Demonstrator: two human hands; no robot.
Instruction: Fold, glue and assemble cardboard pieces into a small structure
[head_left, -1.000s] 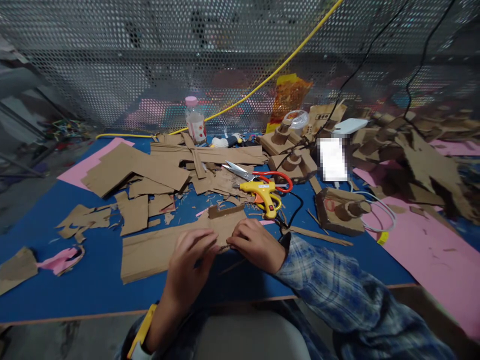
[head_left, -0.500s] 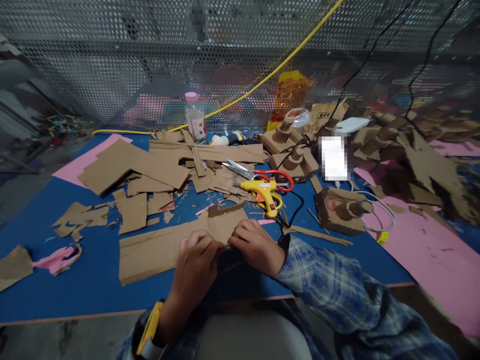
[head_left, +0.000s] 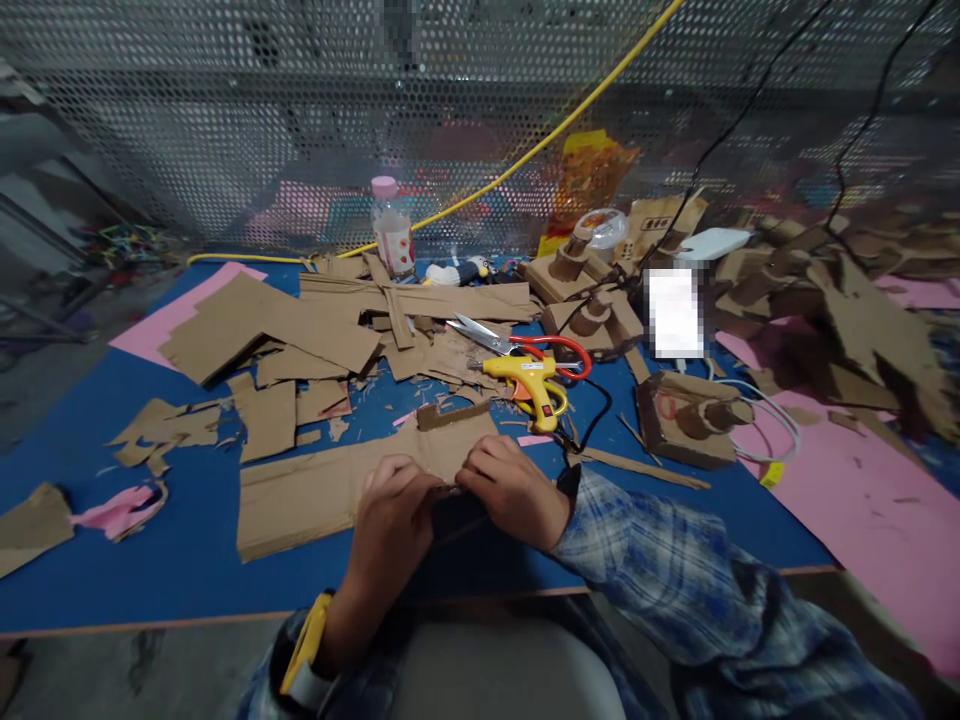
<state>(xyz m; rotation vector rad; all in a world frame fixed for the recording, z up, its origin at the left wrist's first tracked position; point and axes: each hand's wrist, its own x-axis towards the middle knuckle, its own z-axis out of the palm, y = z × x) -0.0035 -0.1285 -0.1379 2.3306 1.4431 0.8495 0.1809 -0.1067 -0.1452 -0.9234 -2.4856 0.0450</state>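
Observation:
A long folded cardboard piece [head_left: 300,495] lies near the table's front, with a small raised flap at its far edge. My left hand [head_left: 394,510] grips its near edge with bent fingers, a yellow watch band on the wrist. Close to it on the right, my right hand [head_left: 510,485] pinches the same edge, fingers curled. The fingertips almost meet, and what lies under them is partly hidden. Just beyond the hands are a yellow glue gun [head_left: 531,385] and open scissors with red handles [head_left: 551,345].
Cardboard scraps [head_left: 262,410] spread over the blue table [head_left: 187,560]. A pink-capped bottle [head_left: 394,235] stands by the mesh wall. Cardboard boxes with round posts [head_left: 690,420], a white cable [head_left: 772,410] and pink sheets [head_left: 862,500] are at the right.
The view has shifted slightly. Both hands stay on the cardboard edge in nearly the same pose, with the left fingers slightly moved.

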